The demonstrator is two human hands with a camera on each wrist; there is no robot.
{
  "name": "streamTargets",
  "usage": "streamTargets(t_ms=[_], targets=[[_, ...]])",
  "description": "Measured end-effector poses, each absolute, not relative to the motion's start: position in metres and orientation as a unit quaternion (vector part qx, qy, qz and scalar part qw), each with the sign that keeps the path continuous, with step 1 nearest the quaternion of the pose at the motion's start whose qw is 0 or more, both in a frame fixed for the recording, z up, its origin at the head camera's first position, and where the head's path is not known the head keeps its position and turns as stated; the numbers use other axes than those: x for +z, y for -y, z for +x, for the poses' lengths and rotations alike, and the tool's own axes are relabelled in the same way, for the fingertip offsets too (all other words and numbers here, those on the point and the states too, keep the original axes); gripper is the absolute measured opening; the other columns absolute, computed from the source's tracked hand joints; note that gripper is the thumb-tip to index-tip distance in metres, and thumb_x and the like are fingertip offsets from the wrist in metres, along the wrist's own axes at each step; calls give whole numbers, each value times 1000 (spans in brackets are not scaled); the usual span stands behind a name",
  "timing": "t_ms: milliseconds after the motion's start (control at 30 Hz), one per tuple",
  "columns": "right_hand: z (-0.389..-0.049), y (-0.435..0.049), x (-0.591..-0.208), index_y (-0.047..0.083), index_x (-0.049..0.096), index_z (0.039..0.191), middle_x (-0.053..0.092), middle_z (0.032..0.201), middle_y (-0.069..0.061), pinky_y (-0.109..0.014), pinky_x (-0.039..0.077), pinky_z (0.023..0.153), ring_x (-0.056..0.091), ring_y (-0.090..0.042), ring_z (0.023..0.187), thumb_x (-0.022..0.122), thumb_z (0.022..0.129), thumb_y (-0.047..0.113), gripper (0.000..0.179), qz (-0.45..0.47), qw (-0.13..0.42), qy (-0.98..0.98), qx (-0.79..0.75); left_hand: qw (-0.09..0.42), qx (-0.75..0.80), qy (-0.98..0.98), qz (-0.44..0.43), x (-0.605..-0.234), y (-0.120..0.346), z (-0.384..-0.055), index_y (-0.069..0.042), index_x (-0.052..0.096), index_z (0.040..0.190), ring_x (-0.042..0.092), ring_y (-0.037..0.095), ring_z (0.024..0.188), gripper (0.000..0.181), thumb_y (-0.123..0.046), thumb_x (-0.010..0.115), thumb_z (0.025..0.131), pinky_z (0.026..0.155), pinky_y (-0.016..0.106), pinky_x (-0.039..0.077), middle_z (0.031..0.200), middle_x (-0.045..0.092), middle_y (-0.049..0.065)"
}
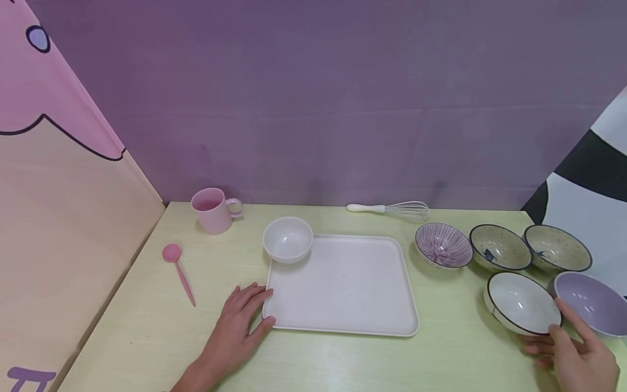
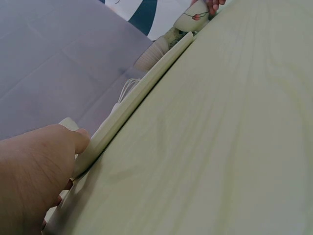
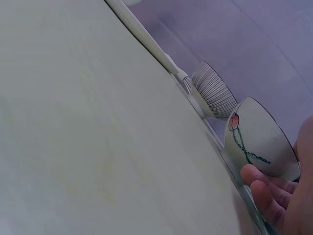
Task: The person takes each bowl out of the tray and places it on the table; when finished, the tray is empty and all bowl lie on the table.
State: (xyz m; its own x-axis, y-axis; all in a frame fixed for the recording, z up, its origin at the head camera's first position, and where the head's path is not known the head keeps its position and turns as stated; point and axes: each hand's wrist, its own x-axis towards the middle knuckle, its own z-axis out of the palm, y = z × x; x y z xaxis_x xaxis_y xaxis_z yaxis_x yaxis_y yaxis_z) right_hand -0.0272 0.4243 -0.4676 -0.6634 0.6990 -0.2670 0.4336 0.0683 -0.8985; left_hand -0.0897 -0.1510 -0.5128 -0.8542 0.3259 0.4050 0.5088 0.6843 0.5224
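At the right, my right hand (image 1: 580, 345) holds a white bowl with a dark rim (image 1: 524, 302), the thumb at its rim and other fingers low against its side. In the right wrist view this bowl (image 3: 259, 139) shows a red and green painted motif and looks tilted. My left hand (image 1: 240, 324) rests at the near left corner of a white rectangular tray (image 1: 343, 288), its fingers and thumb touching the edge. A small white bowl (image 1: 288, 239) sits over the tray's far left corner.
Around the held bowl stand a purple-striped bowl (image 1: 444, 246), two speckled bowls with dark rims (image 1: 499, 247) and a lilac bowl (image 1: 595, 305). A whisk (image 1: 387, 209) lies at the back edge. At the left are a pink mug (image 1: 213, 212) and a pink spoon (image 1: 178, 272).
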Motion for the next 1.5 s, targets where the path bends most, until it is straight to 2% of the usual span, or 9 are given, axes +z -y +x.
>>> streamTargets(t_ms=[267,467,533,767,933,1367,1500], targets=[[-26,-425,-471,45,30,174,63,55,27,-23,49,44,68,-5,48,40,118,24,61,-399,111,767,490,143,-324,906,-231,-513,151,-89,-8,71,146,56,38,149,51,-26,83,100,131,62,31,149,68,10],[-21,-420,-467,40,38,173,61,55,30,-20,46,43,64,-2,45,45,118,22,58,-380,155,772,486,145,-324,906,-232,-513,151,-89,-7,71,146,56,38,148,51,-25,83,100,131,62,31,149,67,11],[-19,-418,-464,35,44,171,62,54,27,-18,45,41,62,-2,43,49,117,19,57,-371,177,762,501,145,-324,906,-232,-513,151,-89,-7,71,146,56,38,148,51,-25,83,100,131,62,31,149,67,11],[-17,-408,-457,36,58,163,61,51,16,-17,43,39,53,-9,37,56,115,19,51,-382,213,744,506,144,-324,906,-231,-513,151,-89,-7,71,146,56,39,148,51,-26,83,100,131,63,31,149,68,11],[-14,-399,-453,31,67,156,64,51,11,-16,45,39,54,-9,36,60,113,15,47,-360,239,735,523,143,-325,906,-231,-513,151,-89,-8,71,147,56,39,148,51,-26,82,101,132,63,31,149,67,11],[-19,-355,-444,16,72,151,68,58,8,-15,49,46,58,-9,42,67,110,7,42,-236,239,805,489,145,-332,902,-236,-515,151,-91,-7,71,146,56,40,148,51,-27,82,101,130,65,32,148,68,13],[-25,-344,-443,18,70,152,68,60,9,-16,46,46,58,-10,46,66,111,9,42,-203,217,824,483,143,-332,902,-234,-515,152,-91,-7,71,146,56,39,148,50,-27,82,101,131,65,32,148,67,12]])
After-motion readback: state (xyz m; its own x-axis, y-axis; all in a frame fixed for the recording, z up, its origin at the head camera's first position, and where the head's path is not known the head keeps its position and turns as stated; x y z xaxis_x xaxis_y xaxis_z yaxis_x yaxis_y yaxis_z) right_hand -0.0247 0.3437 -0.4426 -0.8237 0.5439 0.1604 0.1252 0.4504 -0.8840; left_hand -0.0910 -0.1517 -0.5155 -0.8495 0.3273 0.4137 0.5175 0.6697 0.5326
